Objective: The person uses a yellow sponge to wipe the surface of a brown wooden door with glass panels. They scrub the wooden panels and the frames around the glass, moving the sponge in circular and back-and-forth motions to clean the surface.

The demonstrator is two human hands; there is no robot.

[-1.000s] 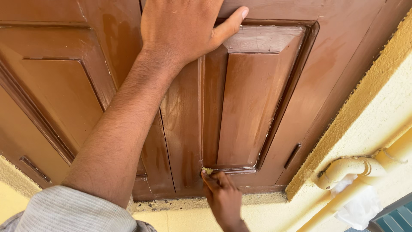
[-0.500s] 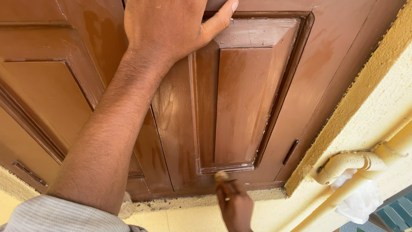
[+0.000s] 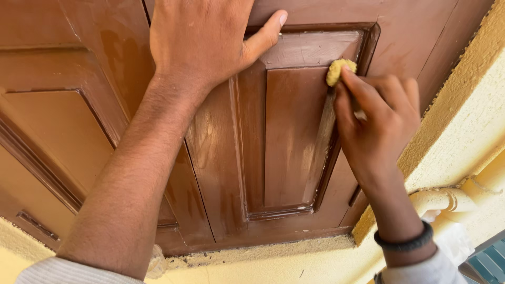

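Head view: left hand (image 3: 202, 39) spread flat on brown door (image 3: 221, 152), above its raised panel (image 3: 292, 131). Right hand (image 3: 376, 123) pinches yellow pad (image 3: 338, 70) against panel's upper right corner.

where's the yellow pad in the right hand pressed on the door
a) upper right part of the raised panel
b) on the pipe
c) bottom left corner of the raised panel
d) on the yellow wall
a: the right hand presses the yellow pad against the upper right of the raised panel.
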